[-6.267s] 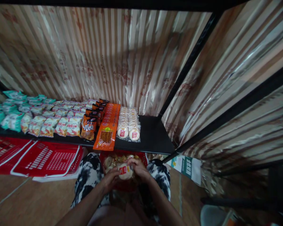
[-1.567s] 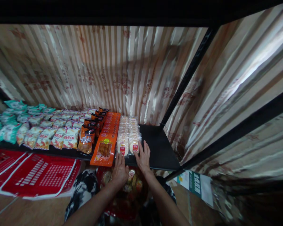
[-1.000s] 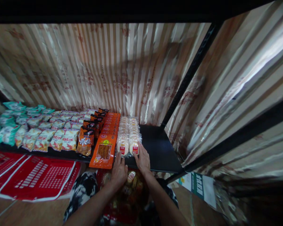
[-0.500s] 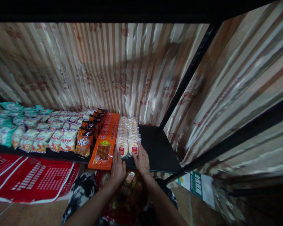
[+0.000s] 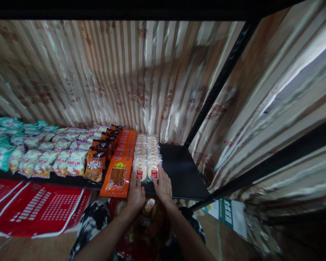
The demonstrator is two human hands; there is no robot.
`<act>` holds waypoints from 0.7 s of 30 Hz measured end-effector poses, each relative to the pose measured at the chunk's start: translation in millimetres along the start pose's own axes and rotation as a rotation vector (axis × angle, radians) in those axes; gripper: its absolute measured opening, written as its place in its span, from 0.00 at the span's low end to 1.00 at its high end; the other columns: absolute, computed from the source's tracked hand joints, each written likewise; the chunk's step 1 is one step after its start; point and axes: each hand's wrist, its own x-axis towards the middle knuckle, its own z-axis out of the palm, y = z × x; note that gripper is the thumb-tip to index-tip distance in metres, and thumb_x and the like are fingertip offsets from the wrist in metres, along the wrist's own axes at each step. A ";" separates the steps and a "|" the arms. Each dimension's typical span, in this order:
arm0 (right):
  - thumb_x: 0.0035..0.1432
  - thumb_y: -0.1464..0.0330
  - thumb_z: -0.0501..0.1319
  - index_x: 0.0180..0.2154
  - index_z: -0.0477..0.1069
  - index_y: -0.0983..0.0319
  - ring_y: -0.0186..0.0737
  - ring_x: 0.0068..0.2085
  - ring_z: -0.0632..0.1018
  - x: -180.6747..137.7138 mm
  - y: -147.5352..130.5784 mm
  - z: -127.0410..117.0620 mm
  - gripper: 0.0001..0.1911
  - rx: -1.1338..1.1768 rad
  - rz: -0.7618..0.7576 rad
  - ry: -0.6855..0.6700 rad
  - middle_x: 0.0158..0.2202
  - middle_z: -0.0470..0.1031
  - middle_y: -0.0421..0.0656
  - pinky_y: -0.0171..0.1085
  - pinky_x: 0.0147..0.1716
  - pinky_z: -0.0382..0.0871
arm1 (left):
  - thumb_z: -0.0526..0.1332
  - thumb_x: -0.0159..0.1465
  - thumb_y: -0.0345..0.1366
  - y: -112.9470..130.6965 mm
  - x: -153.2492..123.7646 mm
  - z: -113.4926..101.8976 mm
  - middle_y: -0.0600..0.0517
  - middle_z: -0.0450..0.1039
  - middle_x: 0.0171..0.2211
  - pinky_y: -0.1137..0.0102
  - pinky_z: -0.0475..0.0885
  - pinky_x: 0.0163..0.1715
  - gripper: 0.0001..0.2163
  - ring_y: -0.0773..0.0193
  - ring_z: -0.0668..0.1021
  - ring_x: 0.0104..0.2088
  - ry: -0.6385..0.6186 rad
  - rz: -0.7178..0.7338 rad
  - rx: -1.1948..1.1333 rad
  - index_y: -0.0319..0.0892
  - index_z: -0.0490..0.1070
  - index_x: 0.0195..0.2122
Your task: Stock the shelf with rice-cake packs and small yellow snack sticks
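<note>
Two rows of round white cakes in clear wrappers (image 5: 147,154) stand on the black shelf (image 5: 180,174). Red labels show on the front two. My left hand (image 5: 136,194) is at the front left of these packs, its fingers stretched forward along the left one, beside an orange snack packet (image 5: 116,177). On the other side, my right hand (image 5: 163,185) lies along the right-hand pack with fingers extended and the thumb in front of it. Both hands seem to touch the packs from the sides; neither visibly wraps round one.
Left along the shelf are brown-orange bags (image 5: 95,165), white snack bags (image 5: 77,163) and green bags (image 5: 2,157). Red baskets (image 5: 43,210) stand below. Between my legs, a container holds wrapped items (image 5: 150,206). A black post (image 5: 220,83) rises at the right, before a striped curtain (image 5: 152,79).
The view has shifted slightly. A bright gap now shows in the curtain at the right. My hands stay at the wrapped cakes with almost no movement.
</note>
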 end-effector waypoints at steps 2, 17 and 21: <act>0.60 0.60 0.49 0.62 0.47 0.63 0.44 0.58 0.62 0.2 -0.7 -0.4 0.31 0.006 0.006 0.002 0.59 0.60 0.48 0.42 0.54 0.56 | 0.48 0.58 0.30 0.3 0.7 -0.9 0.41 0.40 0.65 0.61 0.45 0.63 0.26 0.56 0.44 0.65 -0.006 0.007 -0.012 0.28 0.54 0.59; 0.60 0.58 0.49 0.60 0.52 0.66 0.47 0.59 0.59 -11.9 1.2 3.4 0.30 0.137 -0.023 0.243 0.59 0.58 0.54 0.48 0.55 0.58 | 0.50 0.54 0.24 2.6 -12.6 -9.1 0.43 0.41 0.65 0.58 0.47 0.63 0.29 0.54 0.41 0.65 0.036 0.047 -0.005 0.33 0.52 0.60; 0.60 0.60 0.48 0.57 0.56 0.67 0.47 0.57 0.62 -26.7 -1.4 0.1 0.27 0.215 0.023 0.274 0.56 0.62 0.55 0.49 0.54 0.58 | 0.49 0.56 0.24 -4.2 -32.6 -12.5 0.42 0.51 0.61 0.58 0.53 0.61 0.22 0.54 0.52 0.63 0.020 0.196 0.000 0.34 0.63 0.53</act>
